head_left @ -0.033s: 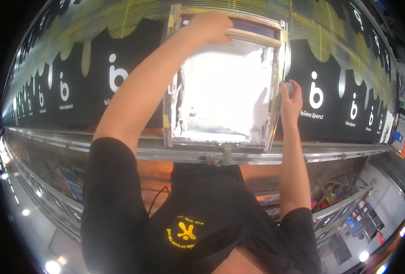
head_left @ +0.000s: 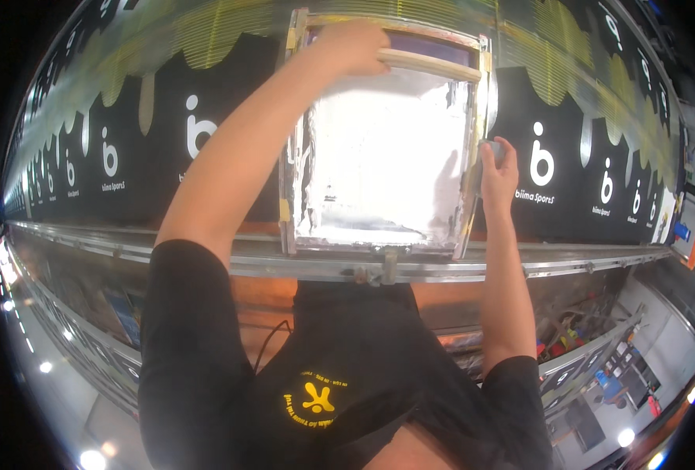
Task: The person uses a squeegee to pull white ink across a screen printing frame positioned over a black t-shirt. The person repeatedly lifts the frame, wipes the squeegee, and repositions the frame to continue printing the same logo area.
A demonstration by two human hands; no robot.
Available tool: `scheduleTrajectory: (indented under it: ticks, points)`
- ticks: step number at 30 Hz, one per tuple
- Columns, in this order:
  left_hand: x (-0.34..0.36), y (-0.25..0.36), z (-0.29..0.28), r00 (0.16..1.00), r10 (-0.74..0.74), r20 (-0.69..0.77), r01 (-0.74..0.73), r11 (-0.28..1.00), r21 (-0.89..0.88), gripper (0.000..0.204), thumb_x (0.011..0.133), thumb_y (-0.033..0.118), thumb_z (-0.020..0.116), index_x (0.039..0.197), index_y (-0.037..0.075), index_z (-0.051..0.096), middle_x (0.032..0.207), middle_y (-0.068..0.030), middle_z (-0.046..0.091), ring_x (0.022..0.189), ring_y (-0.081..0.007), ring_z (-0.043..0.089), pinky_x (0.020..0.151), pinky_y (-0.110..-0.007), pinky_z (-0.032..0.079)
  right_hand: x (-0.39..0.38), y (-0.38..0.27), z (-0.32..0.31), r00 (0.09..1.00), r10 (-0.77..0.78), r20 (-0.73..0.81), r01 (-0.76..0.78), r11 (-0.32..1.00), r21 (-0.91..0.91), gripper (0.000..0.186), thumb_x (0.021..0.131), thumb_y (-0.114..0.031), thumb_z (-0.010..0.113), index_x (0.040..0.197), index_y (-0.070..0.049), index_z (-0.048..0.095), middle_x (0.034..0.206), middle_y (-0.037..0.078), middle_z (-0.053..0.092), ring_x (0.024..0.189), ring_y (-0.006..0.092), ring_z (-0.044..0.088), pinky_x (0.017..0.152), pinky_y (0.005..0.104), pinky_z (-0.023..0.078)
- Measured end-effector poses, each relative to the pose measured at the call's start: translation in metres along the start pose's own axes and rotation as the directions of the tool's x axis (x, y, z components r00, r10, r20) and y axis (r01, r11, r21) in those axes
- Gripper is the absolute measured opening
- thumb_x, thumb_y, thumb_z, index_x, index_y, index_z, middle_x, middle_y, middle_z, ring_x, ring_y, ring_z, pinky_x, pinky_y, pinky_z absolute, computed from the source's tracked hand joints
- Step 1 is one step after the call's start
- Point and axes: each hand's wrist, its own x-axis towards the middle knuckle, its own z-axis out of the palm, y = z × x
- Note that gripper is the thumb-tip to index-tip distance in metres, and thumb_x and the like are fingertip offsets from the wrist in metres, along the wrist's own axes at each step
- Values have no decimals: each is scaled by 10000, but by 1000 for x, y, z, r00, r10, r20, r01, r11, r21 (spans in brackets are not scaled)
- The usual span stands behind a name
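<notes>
One rectangular wooden-framed printing screen with a silvery, shiny mesh lies flat on a long table, its near edge against the grey metal rail that runs along the table's front. One pale wooden squeegee bar lies across the far end of the screen. The person's left hand is closed around the left end of this bar, fingers curled over it, the arm stretched out across the screen's left side. The right hand rests on the outer side of the screen's right frame rail, fingers bent around a small grey object that is too hidden to identify; the hand is partly closed, pressed against the wood.

A row of black garments with white round logos lies flat along the table on both sides of the screen: about five logos show to the left and about four to the right, shrinking toward the picture's rim.
</notes>
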Motion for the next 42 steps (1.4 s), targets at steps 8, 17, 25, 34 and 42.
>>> scheduleTrajectory:
  ticks: [8,17,25,34,42]
  points:
    - [-3,-19,1,991,-128,28,124,984,128,530,821,611,789,851,82,802,775,-124,746,782,-329,726,747,-462,568,78,-133,21,512,-838,191,856,479,-195,607,826,-429,903,1190,28,737,1117,173,761,1029,340,726,927,431,563]
    - [-39,5,16,986,-154,66,145,981,128,524,775,631,785,909,126,826,801,-93,763,805,-313,749,749,-459,590,53,-120,54,743,-455,492,669,522,-529,435,835,-555,842,932,-135,787,768,50,735,703,275,721,638,419,560]
    - [-193,98,70,949,-220,225,222,975,17,324,788,441,813,958,165,818,889,-84,773,908,-311,761,778,-467,613,-91,8,22,596,-669,444,800,448,-400,257,723,-235,864,906,-138,712,830,65,702,767,279,716,668,441,569]
    - [-250,102,95,995,-73,74,75,997,-13,356,743,237,782,1062,79,770,965,-89,772,939,-320,743,761,-449,590,-136,3,2,556,-700,449,831,492,-262,170,772,-122,786,913,-94,696,858,73,702,861,272,708,766,432,559]
    - [-171,56,5,989,-130,64,126,990,59,282,854,438,777,1029,220,810,876,-88,780,839,-313,759,729,-464,595,-50,-108,5,542,-693,475,840,430,-331,126,811,-241,823,818,-167,722,785,52,703,758,276,719,667,435,559]
